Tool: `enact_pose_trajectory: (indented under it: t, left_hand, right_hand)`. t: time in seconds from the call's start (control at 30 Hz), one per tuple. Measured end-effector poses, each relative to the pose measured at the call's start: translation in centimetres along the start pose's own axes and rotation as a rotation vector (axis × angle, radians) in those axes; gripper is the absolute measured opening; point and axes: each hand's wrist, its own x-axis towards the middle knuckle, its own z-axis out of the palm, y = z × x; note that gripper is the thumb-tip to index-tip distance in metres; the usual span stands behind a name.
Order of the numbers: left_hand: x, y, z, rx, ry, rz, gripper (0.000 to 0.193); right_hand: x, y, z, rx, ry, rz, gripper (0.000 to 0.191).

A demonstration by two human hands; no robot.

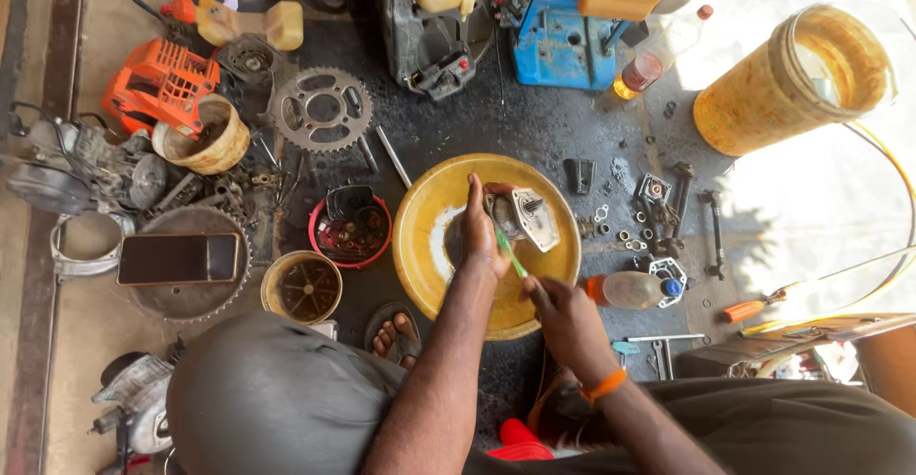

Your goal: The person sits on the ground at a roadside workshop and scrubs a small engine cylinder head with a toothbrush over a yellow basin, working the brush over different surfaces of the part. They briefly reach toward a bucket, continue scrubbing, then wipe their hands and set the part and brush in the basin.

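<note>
My left hand [480, 232] grips a small grey metal engine part [522, 216] over a round yellow basin [429, 208] on the oily floor. Below and to its right, my right hand [561, 313] holds a green toothbrush [510, 254] whose head reaches up against the part. An orange band circles my right wrist. Pale liquid lies in the bottom of the basin.
A plastic bottle [632, 289] lies right of the basin, with loose washers, bolts and a gasket [655, 189] beyond. A red bowl of parts [349, 230], a sprocket [320, 110], a phone [178, 258] and a yellow bucket [792, 79] surround the spot. My sandalled foot [394, 332] rests near the basin.
</note>
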Motion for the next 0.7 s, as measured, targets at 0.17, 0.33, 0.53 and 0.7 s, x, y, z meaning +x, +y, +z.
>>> enact_pose_trajectory:
  t: [0.17,0.33,0.53,0.7]
  left_hand:
    - [0.6,-0.1,0.5,0.199,0.106,0.034,0.061]
    - [-0.3,0.1,1.4,0.303,0.229,0.085,0.066]
    - [-1.0,-0.5,1.7,0.486,0.281,0.111,0.078]
    - [-1.3,-0.4,2.2,0.555,0.299,0.082,0.081]
  right_hand:
    - [-0.8,-1.0,-0.1,-0.175,0.247,-0.185,0.034]
    - [-0.6,-1.8,0.1,-0.171,0.227,-0.112,0.034]
    - [-0.7,-1.8,0.1,-0.196,0.277,-0.167,0.034]
    - [-0.6,-1.7,-0.4,-0.278,0.306,-0.202,0.033]
